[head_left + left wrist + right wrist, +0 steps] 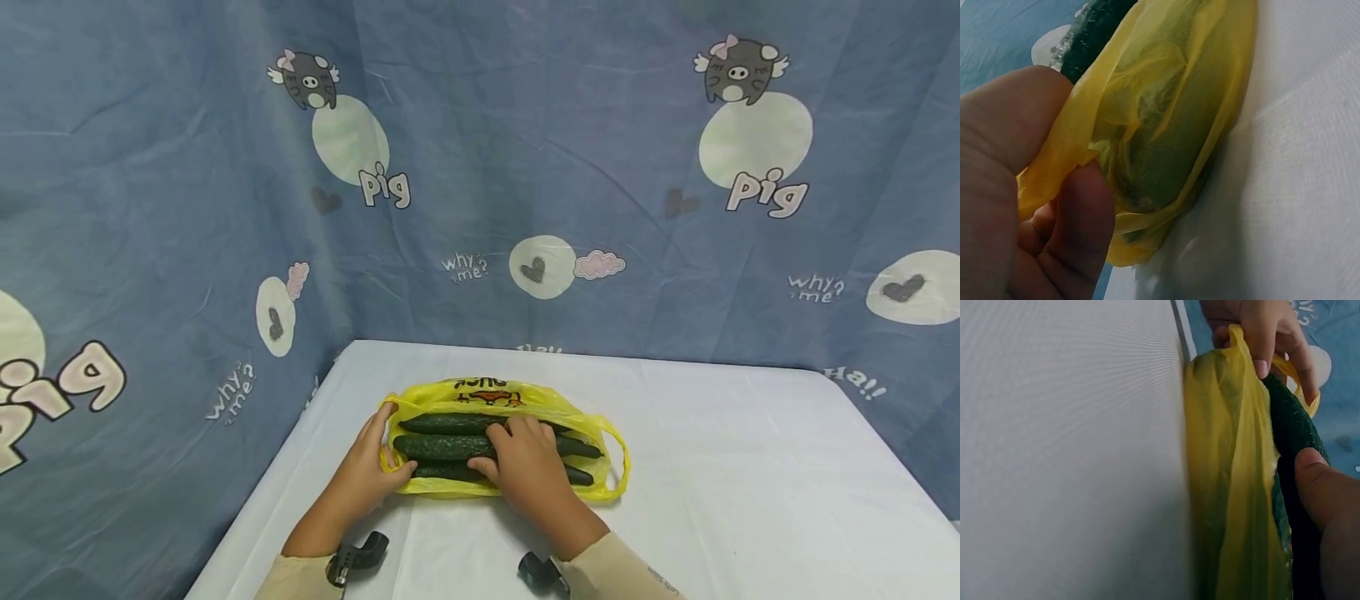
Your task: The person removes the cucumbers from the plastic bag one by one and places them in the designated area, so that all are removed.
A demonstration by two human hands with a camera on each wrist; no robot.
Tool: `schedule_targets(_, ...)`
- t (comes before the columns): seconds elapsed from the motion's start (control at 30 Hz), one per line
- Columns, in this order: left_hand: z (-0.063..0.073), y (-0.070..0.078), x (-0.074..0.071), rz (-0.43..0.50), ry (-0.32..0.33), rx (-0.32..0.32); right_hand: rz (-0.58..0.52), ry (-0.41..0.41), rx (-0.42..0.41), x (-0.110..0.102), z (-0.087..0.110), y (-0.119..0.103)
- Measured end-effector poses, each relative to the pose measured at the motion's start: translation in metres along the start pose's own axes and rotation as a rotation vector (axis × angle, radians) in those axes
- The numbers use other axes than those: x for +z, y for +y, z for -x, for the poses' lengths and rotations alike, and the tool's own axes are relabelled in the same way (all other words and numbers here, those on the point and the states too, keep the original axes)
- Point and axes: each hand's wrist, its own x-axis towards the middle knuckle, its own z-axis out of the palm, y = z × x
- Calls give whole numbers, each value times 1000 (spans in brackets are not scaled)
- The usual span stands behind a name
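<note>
A yellow plastic bag [551,400] with dark print lies on its side on the white table, its mouth facing me. Three dark green cucumbers show in it: a back one [442,423], a middle one [438,448] and a front one [453,472]. At the bag's left end, my left hand [365,468] pinches the bag's edge; thumb and finger hold the thin plastic in the left wrist view. My right hand [529,462] grips the middle cucumber, thumb on the near side and fingers over the far side. Its palm hides part of the cucumbers.
The white-covered table [720,467] extends to the right of the bag. A loop handle [621,458] of the bag sticks out at its right end. Blue cloth [465,167] with pig prints hangs behind and to the left. Dark wrist devices [363,557] sit below both hands.
</note>
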Motion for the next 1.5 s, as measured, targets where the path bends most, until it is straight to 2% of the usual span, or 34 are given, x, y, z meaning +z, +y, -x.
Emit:
schedule_targets(0.4,-2,-2,2,-25,8,0,-26,-2,-4,-14,1,-5)
schedule_targets(0.67,-3,1,2,-56,36,24,-10,69,-45,-25,3,-11)
schedule_targets(1.07,-3,-1,2,26,7,-19,-25,92,-48,-36,5,-10)
schedule_targets(1.3,-4,-4,2,-15,35,5,-21,128,-55,-50,3,-7)
schedule_targets(1.5,-3,-5,3,-49,34,26,-28,155,-52,-59,7,1)
